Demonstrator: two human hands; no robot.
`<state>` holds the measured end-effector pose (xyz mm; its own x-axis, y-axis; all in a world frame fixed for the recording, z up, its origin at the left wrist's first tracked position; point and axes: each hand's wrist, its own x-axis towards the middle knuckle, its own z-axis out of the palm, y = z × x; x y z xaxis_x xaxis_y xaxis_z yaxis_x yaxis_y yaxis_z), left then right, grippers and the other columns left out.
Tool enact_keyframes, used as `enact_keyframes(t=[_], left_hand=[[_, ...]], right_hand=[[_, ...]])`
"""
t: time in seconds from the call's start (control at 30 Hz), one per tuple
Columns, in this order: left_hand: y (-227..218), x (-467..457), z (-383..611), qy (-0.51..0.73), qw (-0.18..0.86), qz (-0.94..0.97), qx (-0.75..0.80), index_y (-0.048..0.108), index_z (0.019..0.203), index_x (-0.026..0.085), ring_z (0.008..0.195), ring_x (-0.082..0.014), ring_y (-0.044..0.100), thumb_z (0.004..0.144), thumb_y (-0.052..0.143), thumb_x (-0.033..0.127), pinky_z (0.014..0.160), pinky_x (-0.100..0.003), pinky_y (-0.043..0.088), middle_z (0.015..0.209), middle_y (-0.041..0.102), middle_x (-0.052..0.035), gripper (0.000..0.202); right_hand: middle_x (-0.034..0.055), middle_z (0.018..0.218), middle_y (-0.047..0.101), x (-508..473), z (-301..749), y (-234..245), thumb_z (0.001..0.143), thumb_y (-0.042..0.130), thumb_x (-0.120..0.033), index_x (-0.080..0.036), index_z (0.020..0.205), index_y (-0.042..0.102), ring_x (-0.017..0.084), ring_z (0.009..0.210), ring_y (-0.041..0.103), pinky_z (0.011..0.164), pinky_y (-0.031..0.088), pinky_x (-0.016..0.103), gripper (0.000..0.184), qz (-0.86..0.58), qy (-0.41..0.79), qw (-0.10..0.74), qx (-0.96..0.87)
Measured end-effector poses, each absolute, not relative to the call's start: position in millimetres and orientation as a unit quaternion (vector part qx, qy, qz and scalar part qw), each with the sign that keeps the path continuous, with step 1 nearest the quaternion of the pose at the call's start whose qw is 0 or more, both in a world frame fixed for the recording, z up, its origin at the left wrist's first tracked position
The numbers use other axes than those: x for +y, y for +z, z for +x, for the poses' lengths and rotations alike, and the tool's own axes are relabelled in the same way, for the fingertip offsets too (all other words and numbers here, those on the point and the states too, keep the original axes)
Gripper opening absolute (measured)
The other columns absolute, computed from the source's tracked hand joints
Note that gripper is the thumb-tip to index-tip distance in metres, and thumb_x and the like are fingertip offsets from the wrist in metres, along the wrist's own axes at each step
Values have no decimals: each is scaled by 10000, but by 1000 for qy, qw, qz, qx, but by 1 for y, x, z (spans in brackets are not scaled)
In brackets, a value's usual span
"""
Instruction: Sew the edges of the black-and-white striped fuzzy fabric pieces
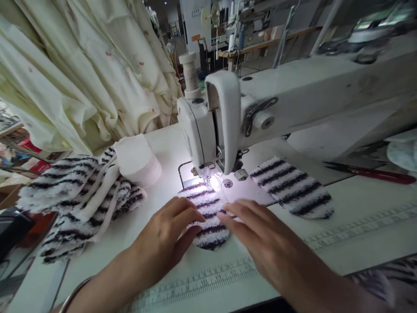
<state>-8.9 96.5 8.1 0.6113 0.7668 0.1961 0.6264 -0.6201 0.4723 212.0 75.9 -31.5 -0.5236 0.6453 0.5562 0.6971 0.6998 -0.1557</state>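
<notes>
Head view: both hands, left hand (169,237) and right hand (257,234), lie flat, fingers spread, on the striped fuzzy piece (208,217) at centre frame, its top edge just under the needle (208,177); stitching looks barely begun, with a striped stack (71,195) waiting at left.

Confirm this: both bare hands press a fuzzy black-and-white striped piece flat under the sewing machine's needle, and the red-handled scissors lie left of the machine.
Not quite. The head view shows the red-handled scissors lying right of the white sewing machine, not left. The rest holds: left hand and right hand press the fuzzy black-and-white striped piece flat under the needle.
</notes>
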Motion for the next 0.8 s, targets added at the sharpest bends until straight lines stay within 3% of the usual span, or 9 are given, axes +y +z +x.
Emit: enact_keyframes(t=[0.2,0.37,0.8], left_hand=[[10,96,-1,166,160,931,282,582,1101,146,1053,-172,598,927,492,97,916,-308,533,1108,645,-74,202],[5,100,-6,151,155,934,285,582,1120,158,1094,-186,588,931,495,113,941,-332,531,1146,643,-79,213],[1,138,-17,170,157,933,276,592,1091,148,1083,-198,602,942,470,125,917,-340,538,1137,640,-111,194]], right_hand=[[94,1237,621,31,204,-54,946,237,-64,-122,1226,581,237,1163,515,870,408,363,448,-426,-118,247,-863],[96,1192,651,36,196,-60,962,250,-111,-119,1163,622,234,1138,535,869,398,354,423,-456,-107,288,-835],[40,1168,659,76,182,-53,859,252,6,-157,1142,620,196,1134,522,935,334,352,492,-473,-132,284,-824]])
